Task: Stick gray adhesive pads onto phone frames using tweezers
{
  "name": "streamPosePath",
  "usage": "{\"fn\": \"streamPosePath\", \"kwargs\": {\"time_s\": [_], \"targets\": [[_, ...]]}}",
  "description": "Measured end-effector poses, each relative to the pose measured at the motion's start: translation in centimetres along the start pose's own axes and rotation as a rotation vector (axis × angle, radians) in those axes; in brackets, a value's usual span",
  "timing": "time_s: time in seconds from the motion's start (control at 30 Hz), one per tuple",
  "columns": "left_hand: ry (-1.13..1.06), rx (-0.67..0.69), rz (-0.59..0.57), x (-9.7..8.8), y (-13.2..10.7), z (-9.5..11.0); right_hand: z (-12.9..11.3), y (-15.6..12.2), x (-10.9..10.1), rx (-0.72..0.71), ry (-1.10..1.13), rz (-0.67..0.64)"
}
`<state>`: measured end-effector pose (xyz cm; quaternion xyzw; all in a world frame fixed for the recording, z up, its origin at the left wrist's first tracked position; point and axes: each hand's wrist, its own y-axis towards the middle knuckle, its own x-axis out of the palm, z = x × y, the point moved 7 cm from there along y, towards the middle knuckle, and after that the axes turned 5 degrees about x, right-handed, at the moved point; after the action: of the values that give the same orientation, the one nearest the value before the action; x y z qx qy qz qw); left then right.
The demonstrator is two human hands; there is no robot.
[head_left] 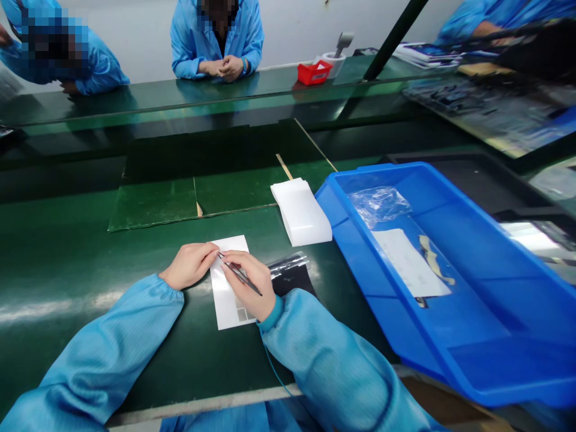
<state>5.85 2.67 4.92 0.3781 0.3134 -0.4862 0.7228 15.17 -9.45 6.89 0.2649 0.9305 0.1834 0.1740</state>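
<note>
My right hand (251,283) is closed around a pair of dark tweezers (240,275), their tips pointing up and left to my left fingertips. My left hand (193,263) is pinched at the upper left edge of a white sheet (224,303) that lies on the green bench. Whatever sits between those fingertips is too small to make out. Small grey squares show on the sheet's lower part, partly covered by my right hand. Just right of that hand lies a black piece with a clear plastic strip (290,264).
A blue tray (472,252) at the right holds a clear bag, a paper and a torn strip. Folded white sheets (303,216) lie beside it. Green boards (216,174) cover the middle. Co-workers in blue sit across, near a red bin (314,73).
</note>
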Motion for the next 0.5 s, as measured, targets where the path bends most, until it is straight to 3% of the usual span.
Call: {"fn": "streamPosePath", "kwargs": {"time_s": [0.5], "targets": [[0.016, -0.008, 0.000, -0.06, 0.12, 0.00, 0.21, -0.04, 0.14, 0.042, -0.003, -0.027]]}}
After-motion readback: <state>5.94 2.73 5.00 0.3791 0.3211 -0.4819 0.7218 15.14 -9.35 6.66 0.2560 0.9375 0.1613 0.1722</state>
